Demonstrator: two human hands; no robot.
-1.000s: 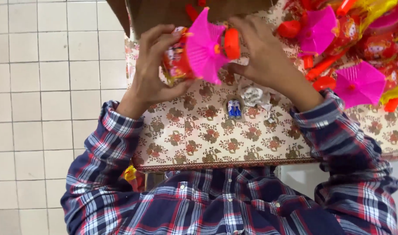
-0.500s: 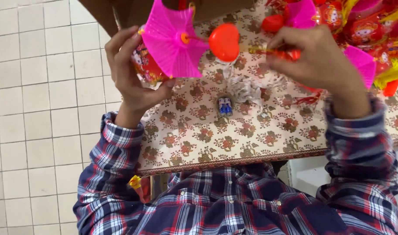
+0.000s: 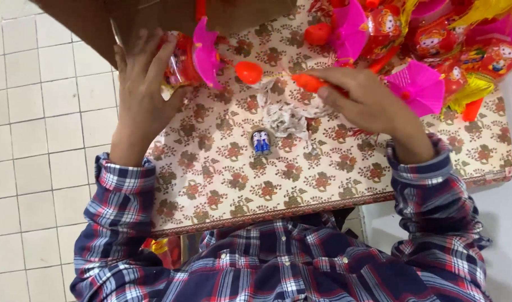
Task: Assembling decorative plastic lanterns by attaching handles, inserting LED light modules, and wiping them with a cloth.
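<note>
My left hand (image 3: 141,92) grips a red toy lantern (image 3: 183,59) with a bright pink fan-like disc on its side, held over the table's left part. An orange-red ball (image 3: 248,72) hangs from it on a thin cord. My right hand (image 3: 368,103) pinches an orange-red stick handle (image 3: 312,83) at the cord's other end. Between my hands lie a crumpled bit of silvery wrapping (image 3: 287,117) and two small blue and white batteries (image 3: 261,141) on the floral tablecloth (image 3: 222,184).
A heap of red, pink and yellow toy lanterns (image 3: 435,50) fills the table's far right. A brown cardboard box (image 3: 99,22) stands at the far left. White floor tiles (image 3: 32,140) lie left of the table.
My left hand has carried the lantern further left, and my right hand has drawn the handle away, so the ball and cord now stretch between them.
</note>
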